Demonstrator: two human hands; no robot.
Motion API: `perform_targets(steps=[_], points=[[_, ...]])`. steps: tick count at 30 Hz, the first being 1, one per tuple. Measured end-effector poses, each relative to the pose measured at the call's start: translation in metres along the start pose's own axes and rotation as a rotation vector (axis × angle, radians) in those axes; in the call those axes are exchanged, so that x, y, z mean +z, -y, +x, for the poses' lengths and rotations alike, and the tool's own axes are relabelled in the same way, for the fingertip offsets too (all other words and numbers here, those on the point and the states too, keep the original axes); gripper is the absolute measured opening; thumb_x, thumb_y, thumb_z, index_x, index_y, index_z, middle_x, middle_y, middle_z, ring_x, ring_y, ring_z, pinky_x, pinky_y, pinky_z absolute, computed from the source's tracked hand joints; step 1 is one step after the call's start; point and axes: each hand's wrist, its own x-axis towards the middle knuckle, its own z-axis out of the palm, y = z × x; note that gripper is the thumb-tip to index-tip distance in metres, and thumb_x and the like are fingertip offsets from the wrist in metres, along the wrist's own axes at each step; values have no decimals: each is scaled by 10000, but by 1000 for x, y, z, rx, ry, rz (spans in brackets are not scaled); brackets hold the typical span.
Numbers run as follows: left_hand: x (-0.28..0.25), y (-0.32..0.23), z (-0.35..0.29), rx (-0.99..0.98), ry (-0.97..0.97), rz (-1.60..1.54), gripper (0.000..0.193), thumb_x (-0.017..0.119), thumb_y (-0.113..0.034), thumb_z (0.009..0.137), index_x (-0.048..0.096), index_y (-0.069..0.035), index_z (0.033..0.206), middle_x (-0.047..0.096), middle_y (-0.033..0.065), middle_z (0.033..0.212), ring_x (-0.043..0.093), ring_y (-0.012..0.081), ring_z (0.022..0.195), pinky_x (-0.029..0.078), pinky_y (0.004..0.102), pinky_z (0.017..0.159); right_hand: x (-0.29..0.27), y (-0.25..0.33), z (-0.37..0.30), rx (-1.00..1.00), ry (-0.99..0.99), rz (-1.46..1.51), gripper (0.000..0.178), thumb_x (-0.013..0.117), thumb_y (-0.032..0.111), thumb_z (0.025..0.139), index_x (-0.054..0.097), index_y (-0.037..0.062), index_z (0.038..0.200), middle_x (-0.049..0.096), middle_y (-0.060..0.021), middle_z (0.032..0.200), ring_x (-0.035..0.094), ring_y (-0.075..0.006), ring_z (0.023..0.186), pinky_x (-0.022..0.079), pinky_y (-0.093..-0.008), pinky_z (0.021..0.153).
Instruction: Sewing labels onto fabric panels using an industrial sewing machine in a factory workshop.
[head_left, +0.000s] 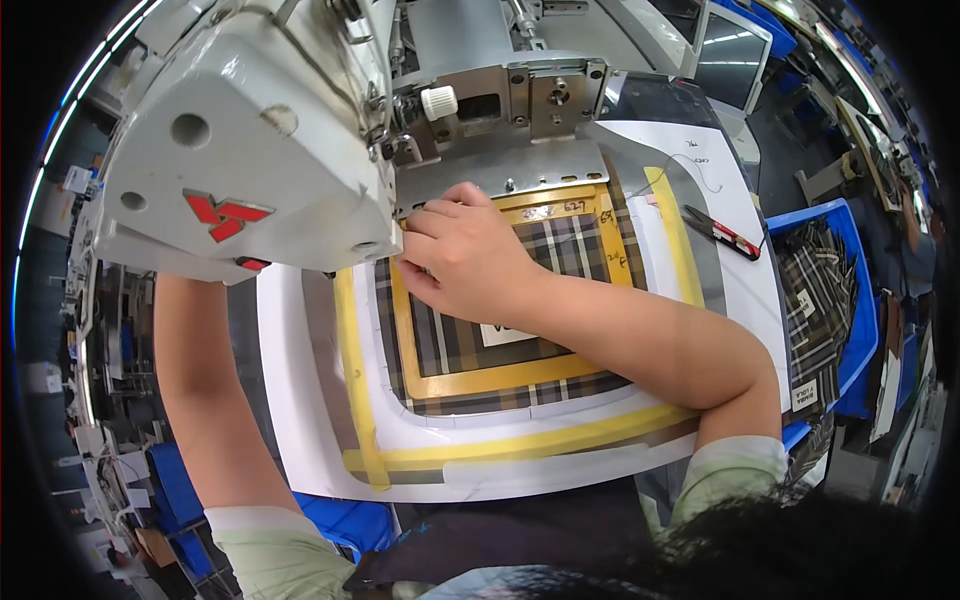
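Note:
My right hand lies over the upper left part of a yellow frame, its fingers curled inward beside the sewing machine head. What the fingertips hold, if anything, is hidden. Inside the frame is dark plaid fabric with a white label, partly under my right wrist. My left forearm reaches up behind the machine head, which hides the left hand completely. A metal clamp plate meets the frame's far edge.
Around the frame spreads a white sheet with yellow tape strips. Red-and-black thread snips lie on its right side. Beyond, a blue bin holds plaid pieces. A monitor stands at the far right.

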Motion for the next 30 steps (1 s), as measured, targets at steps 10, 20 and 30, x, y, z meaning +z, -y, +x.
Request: perform_targets(steps=[10, 20, 30], points=[[-5, 31, 53, 43, -4, 206, 185, 543, -159, 910, 651, -12, 942, 654, 87, 804, 606, 144, 734, 468, 277, 688, -6, -7, -1, -74, 35, -27, 108, 713, 114, 738, 612, 77, 750, 598, -33, 760, 585, -223, 761, 439, -403, 885], [102, -50, -41, 151, -12, 441, 185, 536, -158, 911, 652, -18, 939, 650, 96, 785, 605, 144, 723, 466, 279, 675, -6, 0, -3, -148, 52, 100, 100, 705, 91, 738, 608, 74, 756, 581, -46, 706, 590, -245, 696, 496, -374, 765], [139, -161, -237, 357, 354, 361, 223, 661, -100, 827, 644, -109, 1049, 615, 47, 744, 580, 195, 548, 465, 289, 523, -14, 15, -6, -181, 197, 228, 79, 687, 79, 761, 609, 73, 757, 575, -54, 677, 575, -239, 619, 461, -326, 541]])
